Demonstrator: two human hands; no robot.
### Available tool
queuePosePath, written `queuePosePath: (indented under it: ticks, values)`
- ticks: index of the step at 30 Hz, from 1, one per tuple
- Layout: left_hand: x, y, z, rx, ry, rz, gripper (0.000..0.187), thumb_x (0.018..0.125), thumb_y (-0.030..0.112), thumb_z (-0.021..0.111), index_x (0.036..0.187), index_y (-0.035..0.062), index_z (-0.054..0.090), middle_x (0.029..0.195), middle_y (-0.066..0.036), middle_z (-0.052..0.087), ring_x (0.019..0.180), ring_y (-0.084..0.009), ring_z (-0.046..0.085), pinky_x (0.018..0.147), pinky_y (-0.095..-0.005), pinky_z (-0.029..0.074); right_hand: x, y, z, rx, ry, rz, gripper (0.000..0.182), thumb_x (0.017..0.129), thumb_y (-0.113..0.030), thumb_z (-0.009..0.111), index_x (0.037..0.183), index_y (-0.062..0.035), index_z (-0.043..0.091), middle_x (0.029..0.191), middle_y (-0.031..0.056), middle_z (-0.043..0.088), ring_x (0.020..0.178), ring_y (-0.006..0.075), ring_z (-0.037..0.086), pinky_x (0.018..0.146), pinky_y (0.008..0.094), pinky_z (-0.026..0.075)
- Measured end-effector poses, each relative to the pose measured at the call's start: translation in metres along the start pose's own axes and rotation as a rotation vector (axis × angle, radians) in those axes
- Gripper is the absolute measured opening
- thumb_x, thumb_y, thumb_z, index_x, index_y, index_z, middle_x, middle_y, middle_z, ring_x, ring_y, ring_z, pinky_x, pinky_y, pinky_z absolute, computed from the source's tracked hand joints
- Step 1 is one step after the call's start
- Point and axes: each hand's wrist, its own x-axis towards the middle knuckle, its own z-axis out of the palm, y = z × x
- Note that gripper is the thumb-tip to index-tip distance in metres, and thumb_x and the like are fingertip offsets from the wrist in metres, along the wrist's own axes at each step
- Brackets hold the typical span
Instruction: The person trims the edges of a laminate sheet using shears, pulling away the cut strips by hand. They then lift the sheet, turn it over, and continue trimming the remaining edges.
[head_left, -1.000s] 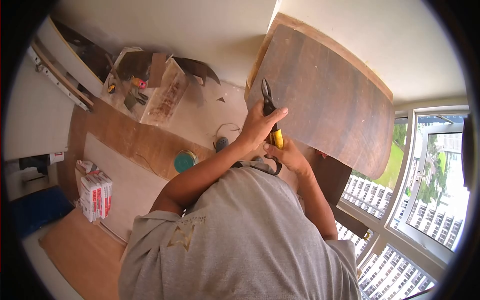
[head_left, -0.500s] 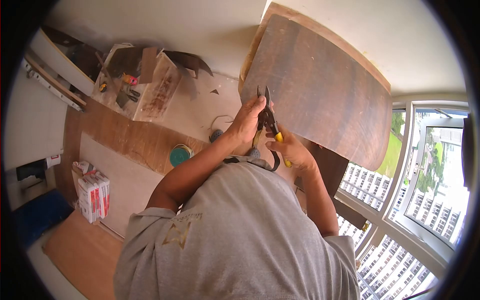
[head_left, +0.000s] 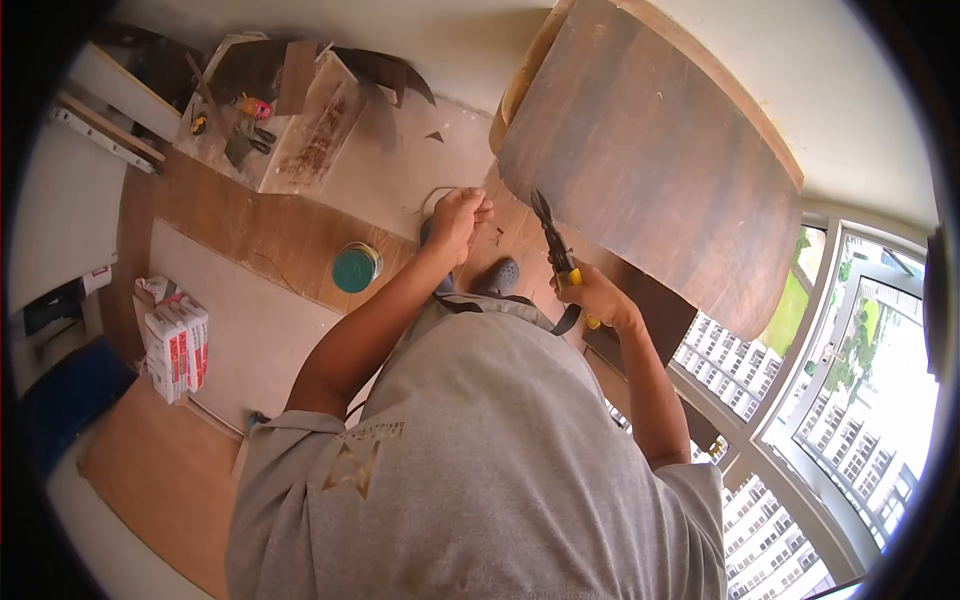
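Observation:
My right hand is wrapped around the yellow grips of a pair of tin snips. Their dark jaws point up and away from me, with the tips overlapping the near edge of a large brown wood-grain panel in the head view. My left hand is apart from the snips, to their left, over the floor. Its fingers are curled in with the thumb against them; I cannot tell whether anything small is inside.
A green-lidded tub stands on the floor to the left, near my shoe. Farther off, a worn board bears gloves and scraps. Stacked white-and-red packages are at left. A glazed door is at right.
My left hand has let go of the snips and moved left, its fingers curled. My right hand, still holding the snips, has shifted slightly right. The view has moved a little.

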Motion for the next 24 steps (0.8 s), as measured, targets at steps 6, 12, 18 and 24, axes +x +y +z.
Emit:
queuePosePath:
  ticks: [6, 12, 18, 24]
  values:
    - [0.018, 0.016, 0.016, 0.0, -0.079, 0.057, 0.012, 0.099, 0.017, 0.064, 0.099, 0.0053, 0.066, 0.09, -0.005, 0.069, 0.075, -0.0115, 0.064, 0.07, -0.0252, 0.054, 0.026, -0.002, 0.015, -0.159, 0.01, 0.05, 0.058, 0.08, -0.016, 0.067, 0.133, 0.003, 0.054, 0.104, 0.0145, 0.064, 0.096, 0.0264, 0.061, 0.086, 0.0363, 0.048]
    - [0.041, 0.009, 0.013, 0.163, -0.168, 0.223, 0.014, 0.096, 0.014, 0.065, 0.094, -0.0004, 0.065, 0.081, -0.006, 0.067, 0.069, -0.0107, 0.061, 0.062, -0.0245, 0.05, 0.044, -0.006, 0.034, -0.092, 0.044, 0.124, 0.057, 0.08, -0.02, 0.07, 0.13, 0.0034, 0.057, 0.102, 0.0179, 0.067, 0.095, 0.0266, 0.062, 0.086, 0.0361, 0.048]
    - [0.049, 0.022, 0.011, 0.241, -0.211, 0.185, 0.013, 0.095, 0.013, 0.067, 0.096, 0.0003, 0.066, 0.085, -0.005, 0.068, 0.072, -0.0123, 0.065, 0.066, -0.025, 0.054, 0.046, -0.023, 0.046, -0.086, 0.121, 0.078, 0.041, 0.084, -0.023, 0.069, 0.116, 0.0014, 0.057, 0.087, 0.0093, 0.061, 0.081, 0.0212, 0.06, 0.075, 0.0358, 0.049]
    - [0.049, 0.029, 0.012, 0.294, -0.214, 0.156, 0.011, 0.092, 0.011, 0.067, 0.092, 0.0001, 0.065, 0.083, -0.005, 0.068, 0.071, -0.0123, 0.066, 0.065, -0.0251, 0.054, 0.05, -0.029, 0.051, -0.083, 0.172, 0.047, 0.053, 0.086, -0.024, 0.069, 0.13, 0.0023, 0.055, 0.094, 0.0129, 0.064, 0.086, 0.0226, 0.061, 0.078, 0.0369, 0.05]
